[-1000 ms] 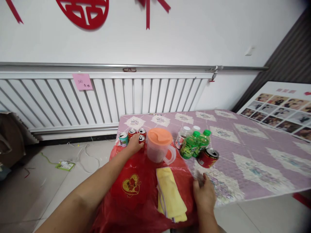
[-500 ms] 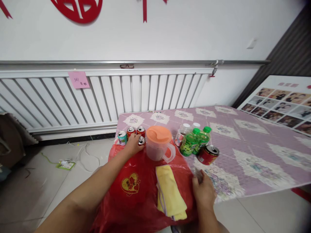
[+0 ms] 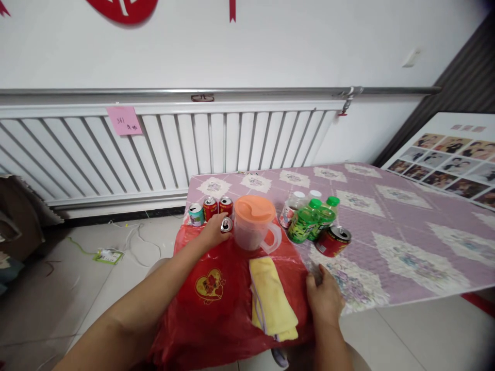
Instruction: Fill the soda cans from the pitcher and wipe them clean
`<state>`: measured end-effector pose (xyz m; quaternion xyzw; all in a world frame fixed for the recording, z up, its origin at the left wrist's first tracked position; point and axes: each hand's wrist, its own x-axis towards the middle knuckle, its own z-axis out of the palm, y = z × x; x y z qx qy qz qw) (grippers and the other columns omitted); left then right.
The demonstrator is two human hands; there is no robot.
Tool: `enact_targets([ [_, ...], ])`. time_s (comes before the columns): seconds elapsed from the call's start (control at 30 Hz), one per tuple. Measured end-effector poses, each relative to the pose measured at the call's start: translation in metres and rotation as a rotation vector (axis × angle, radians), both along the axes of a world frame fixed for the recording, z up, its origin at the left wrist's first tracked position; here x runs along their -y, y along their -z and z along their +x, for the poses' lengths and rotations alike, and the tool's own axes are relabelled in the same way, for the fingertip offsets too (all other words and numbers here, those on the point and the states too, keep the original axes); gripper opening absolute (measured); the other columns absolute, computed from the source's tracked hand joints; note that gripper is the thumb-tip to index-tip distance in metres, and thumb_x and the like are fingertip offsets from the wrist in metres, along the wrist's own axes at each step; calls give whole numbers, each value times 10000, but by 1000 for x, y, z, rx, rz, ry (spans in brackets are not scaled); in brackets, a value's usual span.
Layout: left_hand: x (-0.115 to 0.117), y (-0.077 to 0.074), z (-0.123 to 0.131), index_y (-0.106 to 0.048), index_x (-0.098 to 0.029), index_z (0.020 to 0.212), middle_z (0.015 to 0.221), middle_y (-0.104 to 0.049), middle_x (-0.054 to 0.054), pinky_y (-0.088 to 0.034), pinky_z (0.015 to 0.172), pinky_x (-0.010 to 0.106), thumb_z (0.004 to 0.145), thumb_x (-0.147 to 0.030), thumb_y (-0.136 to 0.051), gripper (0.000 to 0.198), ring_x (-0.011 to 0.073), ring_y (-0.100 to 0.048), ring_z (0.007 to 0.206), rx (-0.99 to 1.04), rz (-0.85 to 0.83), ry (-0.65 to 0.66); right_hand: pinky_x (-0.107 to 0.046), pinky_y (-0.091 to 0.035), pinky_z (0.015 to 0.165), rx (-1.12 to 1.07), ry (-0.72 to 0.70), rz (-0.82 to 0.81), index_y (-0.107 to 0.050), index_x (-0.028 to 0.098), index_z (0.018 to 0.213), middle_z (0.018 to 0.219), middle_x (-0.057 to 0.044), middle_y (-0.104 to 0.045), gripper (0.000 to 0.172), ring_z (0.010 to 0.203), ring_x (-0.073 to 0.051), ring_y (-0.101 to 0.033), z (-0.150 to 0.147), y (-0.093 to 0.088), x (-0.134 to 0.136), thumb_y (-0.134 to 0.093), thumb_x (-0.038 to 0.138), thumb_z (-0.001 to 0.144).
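Observation:
My left hand (image 3: 214, 232) is closed around a small drink can (image 3: 226, 224) whose silver top faces up. Just right of it stands a clear plastic pitcher (image 3: 251, 238) with an orange lid (image 3: 255, 209). Behind the hand are two red cans (image 3: 211, 208) and a teal can (image 3: 196, 214). My right hand (image 3: 325, 294) rests at the right edge of the red plastic sheet (image 3: 235, 319), fingers curled. A greyish patch shows between thumb and finger; what it is I cannot make out. A folded yellow cloth (image 3: 274, 301) lies between my hands.
Green-capped bottles (image 3: 303, 224), white-capped bottles (image 3: 290, 208) and a larger red can (image 3: 334, 241) stand right of the pitcher on a purple floral tablecloth (image 3: 417, 263). A white radiator (image 3: 220, 139) runs behind. Cables (image 3: 133, 245) lie on the floor at left; a photo board (image 3: 444, 154) leans at right.
The view has tilted down slightly, shifting the scene a little. My left hand stays on the can and my right hand keeps its place at the sheet's edge.

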<state>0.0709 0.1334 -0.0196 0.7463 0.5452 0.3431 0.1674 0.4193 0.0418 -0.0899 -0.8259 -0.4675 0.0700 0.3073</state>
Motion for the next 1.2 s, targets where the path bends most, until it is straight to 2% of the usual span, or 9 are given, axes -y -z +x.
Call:
enact_targets([
  [0.23,5,4,-7,-485,-184,1390,1430,-551,140,-376,1165,481,601,-45,-682,825,316,-499,1344,-6,-15,63,-572,-385,1035,18,1,-14,-563,113,1381,1333,-202,-628,606,1208,-380,-569,-3,1,0,-442,392,856],
  [0.4,11,-5,-12,-449,-158,1391,1449,-521,157,-362,1181,465,621,-44,-665,808,315,-476,1375,54,-19,-16,-573,-389,1038,24,-7,-26,-563,114,1384,1336,-201,-623,594,1197,-376,-576,-3,0,1,-452,391,869],
  [0.47,18,-13,-16,-385,-147,1418,1476,-478,170,-355,1184,448,664,-90,-674,809,310,-451,1396,96,-4,-78,-570,-396,1031,25,-12,-33,-563,116,1386,1331,-200,-626,592,1194,-377,-578,-3,-1,1,-451,390,872],
  [0.53,29,-23,-22,-354,-162,1418,1455,-494,157,-395,1150,441,709,-157,-684,782,298,-494,1356,132,0,-126,-568,-399,1027,26,-15,-41,-562,119,1387,1337,-197,-625,592,1198,-378,-577,-3,-1,1,-447,392,875],
  [0.63,49,-33,-32,-414,-211,1340,1307,-609,87,-469,1068,423,737,-231,-695,666,265,-605,1210,160,-22,-149,-571,-392,1031,27,-15,-54,-567,121,1384,1343,-194,-625,592,1200,-380,-576,-3,-1,0,-450,399,874],
  [0.73,71,-36,-41,-445,-224,1297,1222,-648,59,-510,1004,389,748,-261,-696,605,235,-645,1118,226,-78,-130,-575,-379,1038,29,-13,-61,-579,125,1372,1349,-192,-622,585,1207,-379,-568,-3,1,-1,-455,398,870],
  [0.83,92,-31,-46,-458,-227,1308,1267,-632,75,-508,1007,403,743,-280,-705,619,245,-635,1136,296,-138,-127,-568,-381,1038,36,-14,-60,-585,132,1365,1346,-187,-624,580,1214,-372,-562,-4,1,-1,-446,404,873],
  [0.97,116,-18,-49,-490,-226,1303,1324,-612,97,-463,1076,460,699,-268,-749,659,285,-600,1215,253,-129,-147,-556,-386,1034,51,-17,-54,-583,135,1367,1355,-178,-621,582,1218,-366,-560,-6,1,1,-435,414,878],
  [1.2,139,10,-44,-508,-240,1287,1310,-615,86,-437,1105,471,667,-236,-795,683,294,-579,1242,159,-90,-197,-546,-389,1042,76,-8,-73,-584,137,1371,1358,-176,-618,563,1226,-367,-562,-9,-2,1,-444,394,889],
])
